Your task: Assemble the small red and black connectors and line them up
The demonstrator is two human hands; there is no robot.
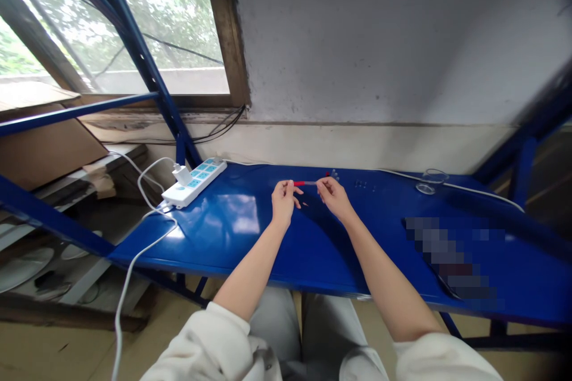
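Both my arms reach out over a glossy blue metal table (232, 232). My left hand (283, 197) is closed in a pinch on the red-handled end of a thin tool (305, 183), perhaps a small screwdriver. My right hand (333, 195) is closed on the tool's other end, its fingers curled round the thin metal shaft. The tool lies level between the two hands, just above the tabletop. Several tiny dark parts (363, 184) lie on the table just right of my right hand.
A white power strip (195, 182) with blue sockets and a white plug sits at the table's back left, its cable trailing off the front edge. A small clear round dish (426, 187) and a white cable lie at the back right. Wall and window stand behind.
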